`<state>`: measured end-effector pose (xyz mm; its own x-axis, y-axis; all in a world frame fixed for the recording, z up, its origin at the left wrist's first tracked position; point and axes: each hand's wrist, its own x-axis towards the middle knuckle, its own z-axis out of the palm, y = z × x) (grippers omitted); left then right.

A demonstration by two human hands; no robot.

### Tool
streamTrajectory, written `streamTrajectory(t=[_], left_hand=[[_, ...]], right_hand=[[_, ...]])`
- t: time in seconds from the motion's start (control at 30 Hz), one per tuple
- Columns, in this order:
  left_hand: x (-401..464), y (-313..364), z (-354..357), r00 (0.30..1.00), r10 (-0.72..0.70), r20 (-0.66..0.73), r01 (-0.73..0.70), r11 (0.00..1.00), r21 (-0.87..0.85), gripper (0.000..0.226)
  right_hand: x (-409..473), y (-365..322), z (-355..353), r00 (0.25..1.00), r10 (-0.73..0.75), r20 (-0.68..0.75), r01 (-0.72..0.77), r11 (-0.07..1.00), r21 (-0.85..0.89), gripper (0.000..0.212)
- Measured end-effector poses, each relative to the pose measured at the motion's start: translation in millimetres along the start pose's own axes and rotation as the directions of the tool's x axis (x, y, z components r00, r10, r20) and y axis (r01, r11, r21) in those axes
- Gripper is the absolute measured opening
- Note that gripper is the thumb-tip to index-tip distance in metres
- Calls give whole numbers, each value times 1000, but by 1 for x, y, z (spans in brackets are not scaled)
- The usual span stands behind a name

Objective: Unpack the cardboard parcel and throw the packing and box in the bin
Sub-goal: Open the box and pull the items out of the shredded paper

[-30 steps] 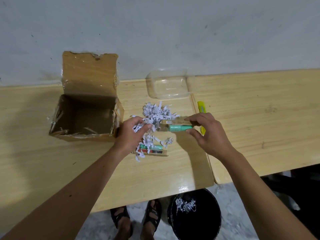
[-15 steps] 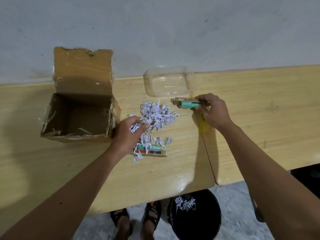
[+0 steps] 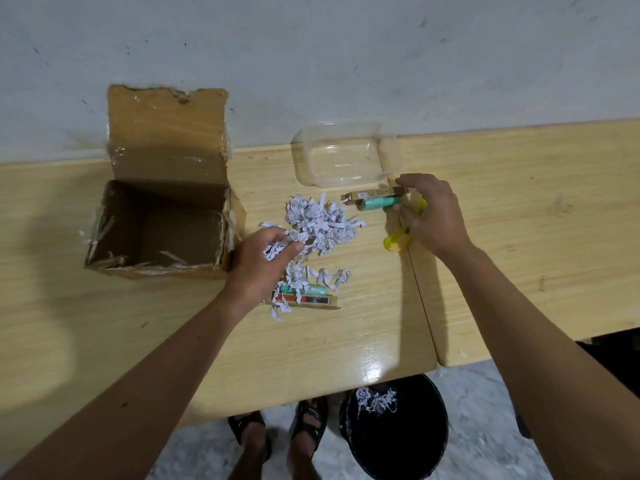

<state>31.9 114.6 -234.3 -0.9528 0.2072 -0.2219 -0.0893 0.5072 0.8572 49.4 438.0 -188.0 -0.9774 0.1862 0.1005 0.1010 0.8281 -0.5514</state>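
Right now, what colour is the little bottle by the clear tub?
Mint green, in a brown cardboard sleeve; the head view shows the bottle best.

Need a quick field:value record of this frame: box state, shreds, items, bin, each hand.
cardboard box: open, flap up against wall, looks empty apart from tape scraps
shredded paper: pile on table, right of box
left hand: pinching shreds at pile's near edge
right hand: fingers on teal item in card sleeve, beside clear plastic tray
second packaged item: on table, partly under shreds
yellow object: under right hand
bin: on floor, some shreds inside
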Motion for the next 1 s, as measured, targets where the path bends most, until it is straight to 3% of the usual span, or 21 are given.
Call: streamTrajectory(t=[0.17, 0.3, 0.4, 0.67, 0.87, 1.0], left_hand=[[1, 0, 2, 1000, 3, 4, -3, 1000, -3, 20], [2, 0, 2, 1000, 1, 12, 0, 1000, -20, 22], [2, 1, 1, 1000, 13, 5, -13, 1000, -20, 20], [1, 1, 0, 1000, 22, 1, -22, 999, -23, 19], [1, -3, 1, 1000, 25, 1, -25, 1000, -10, 21], [1, -5, 0, 999, 43, 3, -43, 999, -13, 18]], right_hand=[[-33, -33, 1, 996, -79, -37, 85, 979, 185, 29], [-65, -74, 16, 984, -123, 132, 64, 923, 379, 17], [-87, -92, 29, 942, -173, 288, 26, 892, 451, 24], [-99, -95, 45, 890, -236, 390, 96, 933, 346, 50], [-99, -92, 50, 865, -245, 438, 142, 957, 255, 56], [-104, -91, 44, 891, -246, 382, 132, 945, 301, 49]])
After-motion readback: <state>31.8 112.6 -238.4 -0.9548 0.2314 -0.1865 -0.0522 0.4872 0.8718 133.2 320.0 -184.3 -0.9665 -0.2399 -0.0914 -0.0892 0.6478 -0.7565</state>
